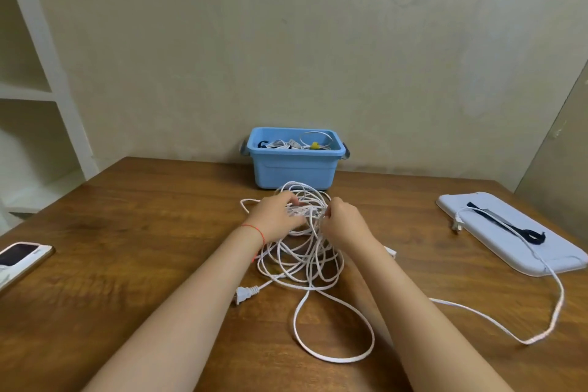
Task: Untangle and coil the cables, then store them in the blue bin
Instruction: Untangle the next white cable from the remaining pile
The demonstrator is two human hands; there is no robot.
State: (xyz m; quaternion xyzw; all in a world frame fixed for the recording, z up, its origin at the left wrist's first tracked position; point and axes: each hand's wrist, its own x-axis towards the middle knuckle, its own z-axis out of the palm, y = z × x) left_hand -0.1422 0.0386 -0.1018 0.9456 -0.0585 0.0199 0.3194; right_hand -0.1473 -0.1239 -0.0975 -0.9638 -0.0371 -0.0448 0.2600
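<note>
Left hand: the left hand (276, 216), a red string (254, 230) round its wrist, reaches into the far left side of the tangle, fingers curled down among the white strands and gripping a bunch of them.
Right hand: the right hand (344, 222) meets it from the other side, fingers bent inward and pinching strands at the knot's middle (the fingertips themselves are half lost among the loops).
Tangle: the white cable tangle (302, 251) lies on the wooden table (127, 232), directly under and between both hands, its loops spilling toward the person and up against the bin's front.
Loose ends: a two-pin plug (244, 293) lies just left of the heap, beside the left forearm; one long loop (331, 328) runs out toward the near edge between the forearms.
Second lead: another white cable (555, 293) trails from under the right forearm, curves right and climbs onto the pale bin lid (509, 232), ending in a small plug (457, 224) at the lid's left edge.
Lid: a dark strap (515, 227) lies on it, well apart from the hands.
Blue bin: the blue bin (294, 169) stands against the wall just beyond the tangle, already holding coiled white cables (280, 145), one bound with a yellow tie (315, 145).
Far left: a phone (22, 256) rests at the table edge, beside white shelving (38, 95).
</note>
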